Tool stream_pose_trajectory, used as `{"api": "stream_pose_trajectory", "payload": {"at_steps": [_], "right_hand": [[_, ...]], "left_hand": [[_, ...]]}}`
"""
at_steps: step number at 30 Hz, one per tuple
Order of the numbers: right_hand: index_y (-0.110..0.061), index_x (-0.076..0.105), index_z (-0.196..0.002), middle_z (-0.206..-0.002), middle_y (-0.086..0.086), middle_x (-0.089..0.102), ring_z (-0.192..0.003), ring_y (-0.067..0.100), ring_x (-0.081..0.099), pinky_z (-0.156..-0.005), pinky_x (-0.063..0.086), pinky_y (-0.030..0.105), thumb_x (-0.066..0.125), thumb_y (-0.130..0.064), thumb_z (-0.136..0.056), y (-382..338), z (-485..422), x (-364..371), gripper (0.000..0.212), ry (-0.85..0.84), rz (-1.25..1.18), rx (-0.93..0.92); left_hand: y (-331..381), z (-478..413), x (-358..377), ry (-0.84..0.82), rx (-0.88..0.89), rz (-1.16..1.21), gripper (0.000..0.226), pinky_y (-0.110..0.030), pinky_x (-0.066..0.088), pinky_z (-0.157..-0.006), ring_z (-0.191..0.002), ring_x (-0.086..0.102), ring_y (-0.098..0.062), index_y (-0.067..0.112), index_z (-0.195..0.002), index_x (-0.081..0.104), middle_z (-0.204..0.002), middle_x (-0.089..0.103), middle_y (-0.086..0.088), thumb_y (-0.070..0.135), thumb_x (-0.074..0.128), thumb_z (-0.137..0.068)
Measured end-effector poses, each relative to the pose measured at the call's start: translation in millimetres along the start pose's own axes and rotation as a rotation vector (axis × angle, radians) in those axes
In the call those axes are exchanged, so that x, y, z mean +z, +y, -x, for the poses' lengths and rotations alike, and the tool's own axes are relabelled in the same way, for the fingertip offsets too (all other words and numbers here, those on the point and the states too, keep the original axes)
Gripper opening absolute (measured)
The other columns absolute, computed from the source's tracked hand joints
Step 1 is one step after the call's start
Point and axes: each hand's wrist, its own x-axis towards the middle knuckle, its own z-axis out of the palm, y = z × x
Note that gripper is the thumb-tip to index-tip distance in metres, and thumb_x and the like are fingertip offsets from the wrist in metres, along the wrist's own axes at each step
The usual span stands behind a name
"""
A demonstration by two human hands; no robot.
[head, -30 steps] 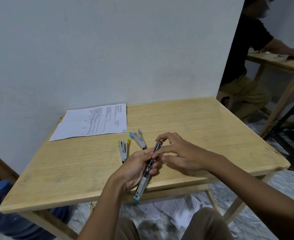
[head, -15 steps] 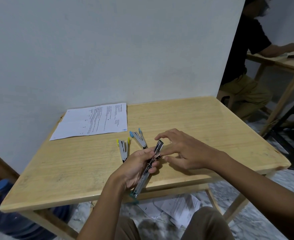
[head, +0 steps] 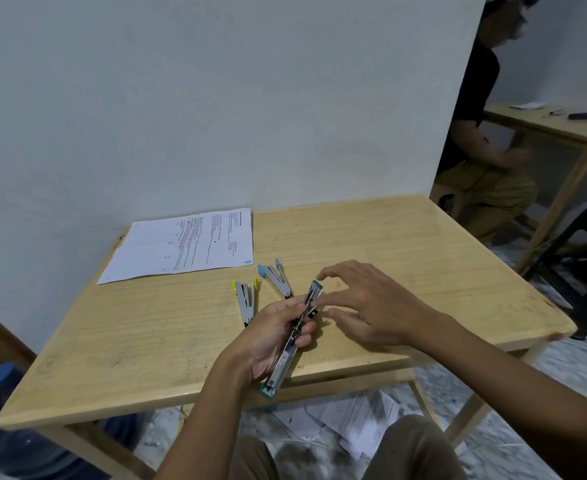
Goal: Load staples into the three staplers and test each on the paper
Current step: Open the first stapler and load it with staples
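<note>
Far down and left of the paper (head: 188,244), under the table (head: 423,254): a blue-capped water jug (head: 5,441). Paper flat on the table's far left corner, printed side up. Just below the paper's near right corner: yellow-tipped stapler (head: 245,299), hinged open in a narrow V, flat on the wood. Right of that, still near the paper's corner: blue-tipped stapler (head: 278,277), also open in a V. Further below and right of the paper: left grip (head: 271,337) clenched around the green-tipped stapler (head: 294,337), unfolded into one long strip and tilted over the table's near edge. Right grip (head: 371,306) released, fingers spread just beside the strip's far end; contact unclear. Far right of the paper: seated person (head: 475,133) at a second table (head: 562,126).
</note>
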Motion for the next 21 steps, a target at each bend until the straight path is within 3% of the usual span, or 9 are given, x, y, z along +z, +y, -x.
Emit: {"api": "stream_pose_trajectory", "payload": {"at_steps": [9, 13, 15, 17, 19, 21], "right_hand": [[-0.033, 0.066, -0.119, -0.133, -0.007, 0.052, -0.125, 0.011, 0.042, -0.101, 0.039, 0.037, 0.038, -0.045, -0.097, -7.9, -2.5, 10.5, 0.036, 0.090, -0.051, 0.170], [-0.033, 0.063, -0.118, -0.123, -0.015, 0.053, -0.117, 0.001, 0.044, -0.094, 0.042, 0.030, 0.030, -0.056, -0.092, -12.8, 1.0, 13.2, 0.048, 0.177, -0.353, 0.403], [-0.032, 0.064, -0.112, -0.112, -0.019, 0.057, -0.107, -0.003, 0.052, -0.087, 0.045, 0.021, 0.040, -0.058, -0.091, -21.0, 5.4, 15.6, 0.041, 0.230, -0.563, 0.399], [-0.030, 0.066, -0.103, -0.102, -0.020, 0.061, -0.097, 0.001, 0.059, -0.080, 0.046, 0.013, 0.057, -0.049, -0.089, -32.5, 9.3, 21.5, 0.026, 0.296, -0.657, 0.356], [-0.025, 0.070, -0.096, -0.092, -0.016, 0.065, -0.088, 0.003, 0.063, -0.078, 0.048, 0.014, 0.070, -0.030, -0.088, -38.8, 11.0, 31.7, 0.010, 0.401, -0.639, 0.301], [-0.022, 0.072, -0.095, -0.088, -0.013, 0.067, -0.085, 0.003, 0.064, -0.077, 0.051, 0.017, 0.074, -0.018, -0.086, -42.2, 10.6, 39.8, 0.010, 0.474, -0.630, 0.297]], "left_hand": [[-0.4, 0.6, -1.2, -0.013, -0.011, 0.002, 0.036, -0.025, 0.035, -0.052, -0.054, 0.038, -0.017, -0.001, -0.128, 0.059, -0.068, 0.043, -0.011, 0.011, 0.035, -0.105], [-0.5, 1.5, 0.5, -0.015, -0.012, -0.002, 0.036, -0.026, 0.032, -0.053, -0.054, 0.037, -0.017, -0.006, -0.131, 0.054, -0.066, 0.043, -0.011, 0.011, 0.036, -0.104], [-0.1, 1.4, 0.2, -0.020, -0.013, 0.005, 0.036, -0.027, 0.030, -0.054, -0.054, 0.037, -0.018, -0.007, -0.130, 0.052, -0.066, 0.042, -0.011, 0.011, 0.035, -0.105], [0.0, 0.3, -0.1, -0.017, -0.013, 0.007, 0.034, -0.026, 0.030, -0.053, -0.054, 0.036, -0.018, -0.008, -0.127, 0.052, -0.066, 0.042, -0.012, 0.011, 0.035, -0.104], [-0.1, -0.4, 0.6, -0.025, -0.003, -0.013, 0.032, -0.025, 0.031, -0.052, -0.053, 0.037, -0.017, -0.006, -0.123, 0.053, -0.066, 0.042, -0.011, 0.012, 0.037, -0.103], [-0.8, -1.0, 0.7, -0.024, 0.004, -0.022, 0.029, -0.024, 0.032, -0.051, -0.053, 0.038, -0.017, -0.004, -0.120, 0.054, -0.066, 0.044, -0.011, 0.013, 0.037, -0.103]]}}
